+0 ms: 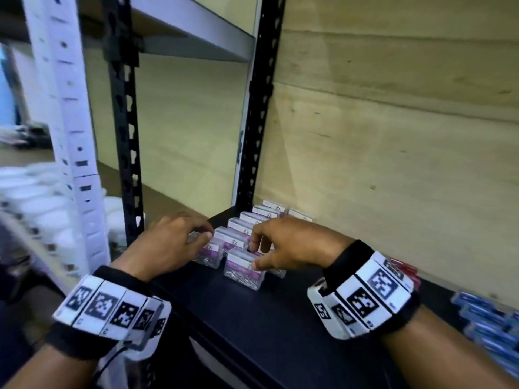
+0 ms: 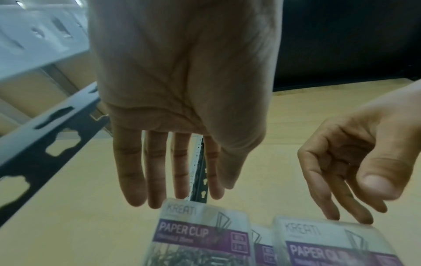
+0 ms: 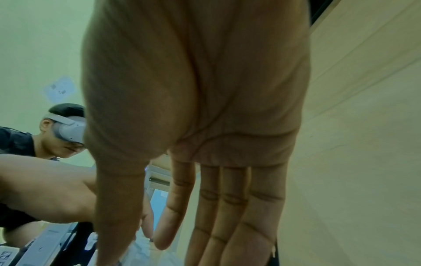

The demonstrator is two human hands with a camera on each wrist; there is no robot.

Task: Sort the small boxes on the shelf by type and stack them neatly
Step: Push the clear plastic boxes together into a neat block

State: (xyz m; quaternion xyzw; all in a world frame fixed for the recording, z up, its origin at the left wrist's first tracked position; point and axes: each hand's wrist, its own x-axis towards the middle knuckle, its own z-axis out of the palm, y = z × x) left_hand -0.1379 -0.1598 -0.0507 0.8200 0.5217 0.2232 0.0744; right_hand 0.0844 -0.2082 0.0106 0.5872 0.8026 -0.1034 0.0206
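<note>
From the head view, your left hand (image 1: 171, 242) and right hand (image 1: 283, 245) both work at the cluster of purple paper-clip boxes (image 1: 244, 234) in the back-left corner of the black shelf (image 1: 252, 310), up at twelve o'clock from your wrists. The boxes stand on edge in a row running away from you, likely so the labels stay readable while you group them. Your left fingers lie nearly straight against the near-left box (image 1: 209, 252), steadying it, not gripping. Your right thumb and fingers curl onto the front box (image 1: 243, 272); it looks like a light pinch at its top edge. Blue boxes (image 1: 488, 327) pile at four o'clock, red boxes (image 1: 404, 269) at three o'clock against the wooden wall (image 1: 393, 136). The open shelf toward six o'clock gives you room to pull boxes forward; the black upright (image 1: 258, 108) and the wall close off the corner.

In the left wrist view, your left hand's fingers (image 2: 134, 171) hang straight and apart, tips just above a box (image 2: 202, 237) labelled PAPER CLIP, holding nothing. At three o'clock your right hand's fingertips (image 2: 348, 212) touch the top rim of a second box (image 2: 337, 246).

In the right wrist view, the palm fills the frame with fingers (image 3: 230, 207) extended; the box under them is hidden, so the grip cannot be confirmed here.
</note>
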